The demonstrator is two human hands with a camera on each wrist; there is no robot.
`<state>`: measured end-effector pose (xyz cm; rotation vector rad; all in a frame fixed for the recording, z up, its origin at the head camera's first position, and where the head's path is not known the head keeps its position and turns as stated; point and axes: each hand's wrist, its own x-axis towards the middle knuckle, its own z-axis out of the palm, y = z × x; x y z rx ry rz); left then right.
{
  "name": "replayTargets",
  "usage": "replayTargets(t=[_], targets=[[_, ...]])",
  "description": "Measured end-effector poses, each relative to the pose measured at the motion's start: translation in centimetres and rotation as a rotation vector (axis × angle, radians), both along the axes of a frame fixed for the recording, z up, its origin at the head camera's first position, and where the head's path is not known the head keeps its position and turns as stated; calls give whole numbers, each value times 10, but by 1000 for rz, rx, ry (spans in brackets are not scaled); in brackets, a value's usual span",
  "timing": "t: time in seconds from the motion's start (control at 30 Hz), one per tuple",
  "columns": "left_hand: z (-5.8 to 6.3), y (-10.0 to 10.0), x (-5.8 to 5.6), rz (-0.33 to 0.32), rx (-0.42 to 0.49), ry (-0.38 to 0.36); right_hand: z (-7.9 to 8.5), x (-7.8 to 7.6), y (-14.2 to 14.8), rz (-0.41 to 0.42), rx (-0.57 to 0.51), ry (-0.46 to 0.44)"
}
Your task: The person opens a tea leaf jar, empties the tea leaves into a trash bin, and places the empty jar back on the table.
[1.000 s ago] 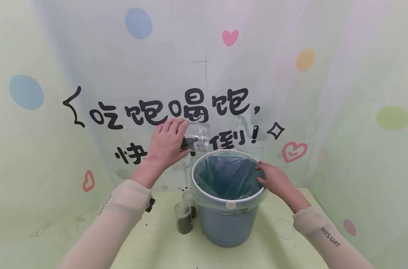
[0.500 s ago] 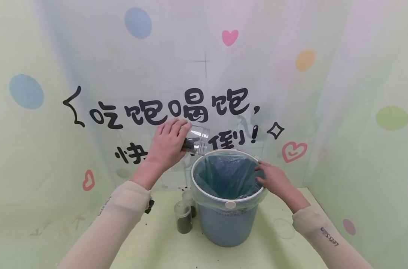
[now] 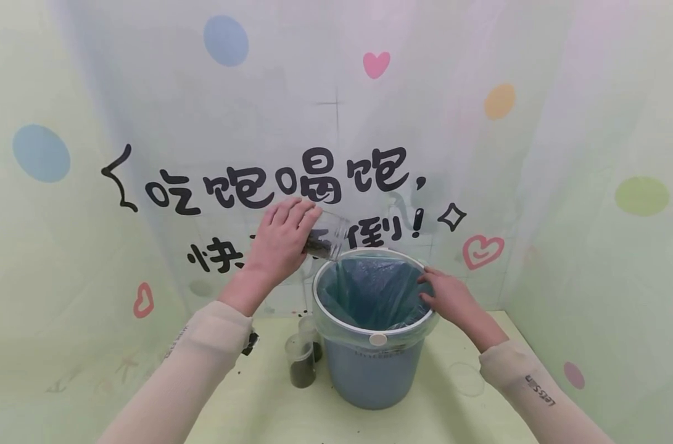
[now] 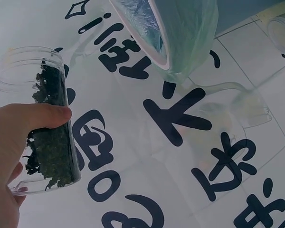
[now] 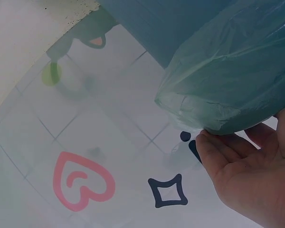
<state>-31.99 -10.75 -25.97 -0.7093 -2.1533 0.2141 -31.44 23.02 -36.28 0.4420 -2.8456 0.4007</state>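
Note:
My left hand [image 3: 277,240] grips a clear jar [image 3: 326,242] by its lower part, above the left side of a blue trash bin [image 3: 372,379]. The jar is tilted, its open mouth toward the bin. In the left wrist view, dark, leafy flakes [image 4: 54,154] lie along one side of the jar, and my thumb presses across its wall. A teal plastic liner [image 3: 383,290] lines the bin and folds over its white rim. My right hand [image 3: 453,299] holds the bin's right rim, its fingers curled against the liner in the right wrist view.
Two more clear jars stand left of the bin, the front one [image 3: 301,369] holding dark contents and the rear one [image 3: 313,330] partly hidden. A faint clear round lid [image 3: 468,379] lies on the right of the table. Printed fabric walls enclose the back and sides.
My left hand has tipped the jar further, and its mouth has dropped lower toward the bin's rim. The dark flakes have shifted inside the jar. My right hand stays on the rim.

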Motion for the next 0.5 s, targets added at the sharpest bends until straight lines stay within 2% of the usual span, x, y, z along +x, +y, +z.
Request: replayTargets(t=[0.2,0.37,0.5], targets=[[1,6,-1,-27,4,41,1,0,0,0,-4,12],[-1,9,0,-22,2,25,-1,0,0,1,-1,-4],[-2,10,0,-22,-4,41,-1,-1,-1,-13,2,-24]])
